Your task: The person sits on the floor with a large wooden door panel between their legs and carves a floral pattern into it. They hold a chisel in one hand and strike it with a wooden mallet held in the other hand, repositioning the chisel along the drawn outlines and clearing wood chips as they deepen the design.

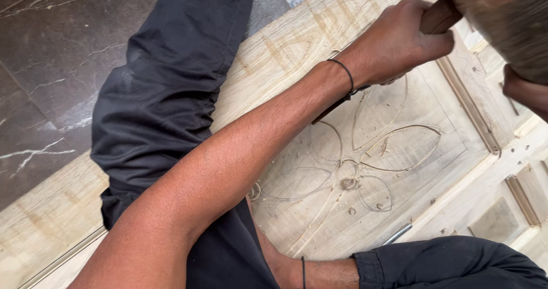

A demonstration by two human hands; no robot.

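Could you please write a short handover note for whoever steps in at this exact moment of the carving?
Left hand: closed around a chisel held against the wooden door panel, blade under the wrist.
Right hand: only partly in view at the frame's edge beneath a blurred mallet; its grip cannot be judged.
Done: flower outline with petals grooved into the panel; shavings lie around.
Left: petals are only outlined, not hollowed.
A metal rod lies near the knee.
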